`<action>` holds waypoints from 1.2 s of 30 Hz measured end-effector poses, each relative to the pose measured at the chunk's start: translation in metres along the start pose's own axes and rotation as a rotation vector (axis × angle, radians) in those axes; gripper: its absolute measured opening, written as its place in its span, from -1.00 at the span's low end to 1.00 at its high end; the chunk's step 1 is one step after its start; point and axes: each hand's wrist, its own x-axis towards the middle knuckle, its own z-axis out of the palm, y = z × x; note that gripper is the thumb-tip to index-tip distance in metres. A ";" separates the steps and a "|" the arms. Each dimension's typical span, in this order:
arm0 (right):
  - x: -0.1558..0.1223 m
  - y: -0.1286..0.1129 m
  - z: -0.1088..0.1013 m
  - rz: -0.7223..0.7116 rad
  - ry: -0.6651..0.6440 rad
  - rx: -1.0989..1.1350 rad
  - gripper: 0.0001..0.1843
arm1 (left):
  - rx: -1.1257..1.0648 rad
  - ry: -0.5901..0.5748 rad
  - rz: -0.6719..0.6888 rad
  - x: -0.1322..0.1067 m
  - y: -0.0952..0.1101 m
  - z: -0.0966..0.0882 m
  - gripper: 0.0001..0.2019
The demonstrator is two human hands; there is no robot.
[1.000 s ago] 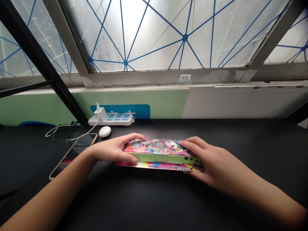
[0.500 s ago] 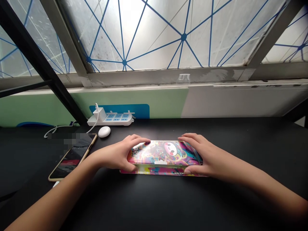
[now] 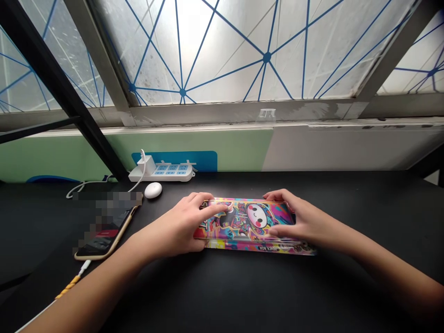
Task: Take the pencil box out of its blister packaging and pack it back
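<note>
A colourful pencil box (image 3: 243, 222) with a cartoon face on top lies on the black desk between my hands, its long side towards me. Upside-down lettering that reads "PENCIL BOX" shows on its front strip. My left hand (image 3: 185, 222) grips the left end, index finger stretched across the top and thumb low at the front corner. At the right end, my right hand (image 3: 294, 215) holds on with its thumb on the top face and its fingers over the far edge. Whether the lid is fully down, I cannot tell.
On the left lies a phone (image 3: 107, 236) with a cable (image 3: 71, 284) at its near end. Behind it are a white oval case (image 3: 153, 190) and a power strip (image 3: 169, 172) with a charger plugged in. A black slanted post (image 3: 79, 125) rises at the left, before the window.
The pencil box has shifted a little right. Its top face has lost the glare and shows more squarely, and the pale strip and white tab at its front are out of sight. My right thumb moved up onto the top.
</note>
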 end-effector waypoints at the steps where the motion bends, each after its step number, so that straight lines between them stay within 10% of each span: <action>1: 0.001 0.000 -0.001 0.011 0.028 0.004 -0.37 | 0.051 0.030 0.018 0.000 0.001 0.002 -0.12; 13: -0.015 -0.021 -0.012 -0.296 0.426 -0.338 -0.48 | 0.368 0.384 0.059 0.005 0.005 -0.003 -0.21; 20: -0.022 -0.027 0.010 -0.405 0.435 -0.463 -0.82 | 0.368 0.225 0.020 0.008 0.008 0.004 -0.76; 36: -0.014 -0.029 0.031 -0.479 0.250 -0.565 -0.73 | 0.188 0.129 0.060 0.012 0.012 0.008 -0.64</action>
